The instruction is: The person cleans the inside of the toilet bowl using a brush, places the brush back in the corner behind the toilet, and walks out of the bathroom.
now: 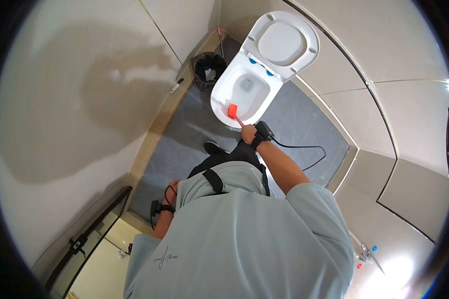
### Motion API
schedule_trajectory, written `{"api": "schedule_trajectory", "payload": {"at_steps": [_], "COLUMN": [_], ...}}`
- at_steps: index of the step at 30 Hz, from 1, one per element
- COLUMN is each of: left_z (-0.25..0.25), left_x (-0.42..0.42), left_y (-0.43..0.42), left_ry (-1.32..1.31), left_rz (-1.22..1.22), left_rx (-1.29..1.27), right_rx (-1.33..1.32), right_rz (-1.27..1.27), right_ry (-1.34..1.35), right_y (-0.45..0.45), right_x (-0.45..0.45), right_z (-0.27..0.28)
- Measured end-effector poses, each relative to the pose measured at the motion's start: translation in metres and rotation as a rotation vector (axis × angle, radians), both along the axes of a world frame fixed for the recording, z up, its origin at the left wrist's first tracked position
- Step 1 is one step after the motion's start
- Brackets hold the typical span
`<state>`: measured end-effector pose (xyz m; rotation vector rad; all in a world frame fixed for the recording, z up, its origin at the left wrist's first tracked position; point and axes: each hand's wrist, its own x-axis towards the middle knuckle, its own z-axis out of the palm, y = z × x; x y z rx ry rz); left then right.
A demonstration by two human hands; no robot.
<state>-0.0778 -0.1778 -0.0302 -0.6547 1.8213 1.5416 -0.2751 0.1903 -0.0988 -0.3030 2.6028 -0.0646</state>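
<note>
My right hand [249,133] is closed around the handle of a toilet brush with an orange-red head [232,110]. The brush head rests at or just above the inner front wall of the white toilet bowl [218,102]; I cannot tell whether it touches. Shallow water stands at the bottom of the bowl. Both the seat and the lid [283,44] are raised. Down at my left side, my left hand [172,190] hangs beside the hem of my shirt, its fingers mostly hidden. Each wrist wears a black strapped device with a cable.
A bin with a black bag [198,79] stands left of the toilet, with a red-topped stick [219,35] in the corner behind it. Tiled walls close in on both sides. A glass panel with a dark frame [92,226] is at lower left, a wall tap [366,254] at lower right.
</note>
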Motion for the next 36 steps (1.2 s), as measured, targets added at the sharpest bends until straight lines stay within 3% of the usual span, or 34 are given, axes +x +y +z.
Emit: {"api": "schedule_trajectory", "payload": {"at_steps": [1,3,6,7,8,10,11,13,15,19,26,28,31,32,34,36], "left_z": [-0.008,-0.021,-0.022,-0.020,-0.022,-0.029,-0.033,-0.041,-0.050,-0.030,-0.013,-0.002,0.025,0.012,-0.032,-0.024], "left_x": [0.006,0.011,0.006,0.003,0.004,0.006,0.005,0.003,0.004,-0.005,0.001,-0.003,-0.023,-0.015,0.002,-0.007], "left_y": [-0.001,-0.003,0.003,0.007,0.007,0.004,0.007,0.014,0.019,0.051,0.123,0.155,0.215,0.227,0.245,0.271], "left_ry": [-0.056,-0.040,-0.014,-0.004,-0.007,0.443,0.443,-0.083,-0.103,-0.132,-0.145,-0.167,-0.229,-0.233,0.019,0.020], "left_rz": [0.083,0.095,0.057,0.009,0.009,-0.308,-0.305,0.129,0.149,0.194,0.378,0.403,0.421,0.439,0.279,0.270], "left_rx": [0.074,0.118,0.087,0.013,0.017,-0.151,-0.143,0.039,0.079,0.042,0.056,0.050,-0.053,-0.053,-0.074,-0.111], "right_rx": [0.001,0.148,-0.013,-0.128,-0.123,0.229,0.187,0.156,-0.034,0.000,-0.014,-0.150,-0.249,-0.309,-0.284,-0.265], "right_rz": [0.002,0.097,-0.045,-0.289,-0.289,0.390,0.293,0.258,0.051,0.257,0.162,0.359,0.418,0.472,0.474,0.483], "right_ry": [0.001,0.032,0.052,0.065,0.063,0.012,0.078,0.044,0.069,-0.026,0.026,-0.029,-0.079,-0.103,-0.144,-0.188], "right_y": [0.002,-0.006,0.006,0.003,0.001,0.000,-0.003,-0.004,0.004,0.025,0.067,0.088,0.111,0.117,0.127,0.130], "right_x": [-0.001,-0.016,-0.009,-0.009,-0.009,-0.009,-0.006,-0.005,-0.003,-0.016,-0.059,-0.071,-0.101,-0.110,-0.128,-0.143], "right_z": [0.005,0.072,-0.067,-0.062,-0.056,-0.036,-0.013,0.016,0.008,0.018,0.001,-0.004,0.045,0.066,0.079,0.091]}}
